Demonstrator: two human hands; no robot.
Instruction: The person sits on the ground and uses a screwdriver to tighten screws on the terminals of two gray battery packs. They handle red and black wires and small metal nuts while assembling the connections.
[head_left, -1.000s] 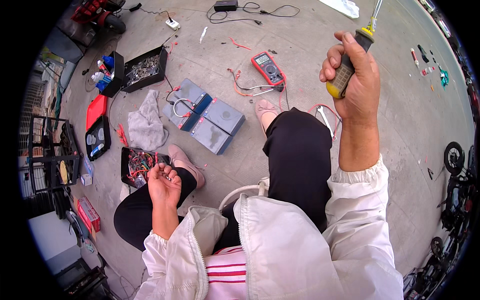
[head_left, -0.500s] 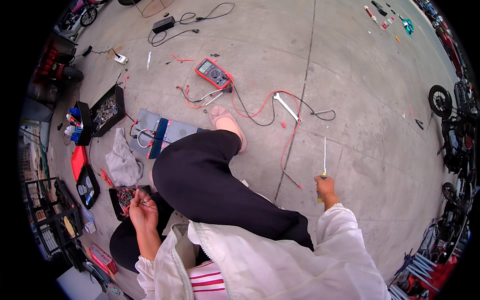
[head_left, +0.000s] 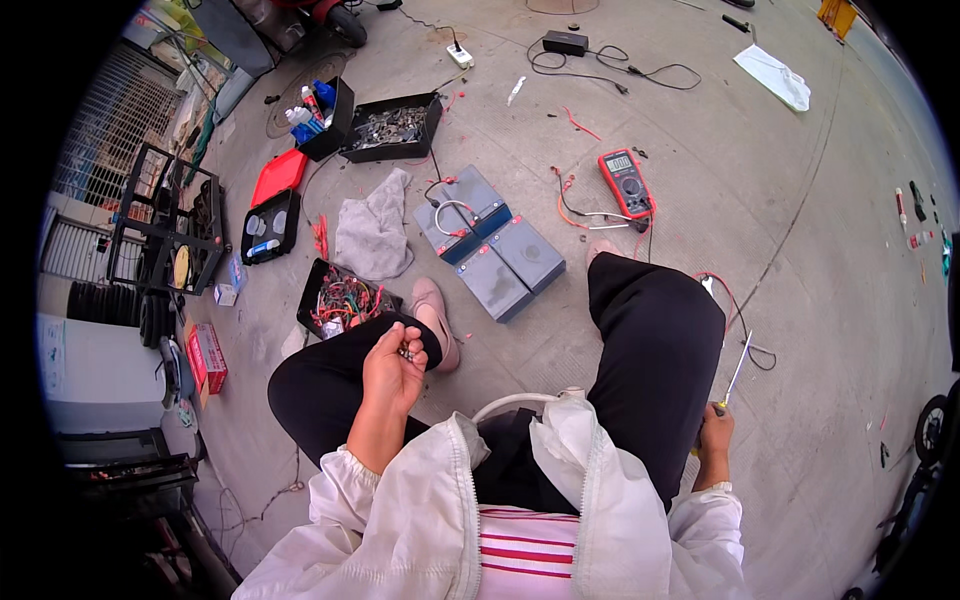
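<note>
My left hand [head_left: 392,372], palm up above my left knee, is curled around small metal pieces. Low beside my right thigh, my right hand [head_left: 714,432] grips a screwdriver [head_left: 739,365] by its handle, the long shaft pointing up; the handle is mostly hidden by hand and leg. On the floor between and beyond my feet are several grey batteries [head_left: 509,276] with terminals and a short cable. A red multimeter [head_left: 625,182] with leads lies right of them. A black box of tangled wires [head_left: 347,305] stands by my left foot, just beyond my left hand.
A grey cloth [head_left: 369,225], an open red-lidded case [head_left: 277,178], a parts box [head_left: 390,128] and a bottle box [head_left: 335,130] lie ahead-left. A black metal frame [head_left: 168,225] stands left. A wrench and leads [head_left: 712,290] lie right of my leg; bikes [head_left: 932,425] line the right edge.
My right hand, raised with the screwdriver a second ago, has dropped beside my right thigh, still holding it. My left hand stays curled. The view has swung right and then back.
</note>
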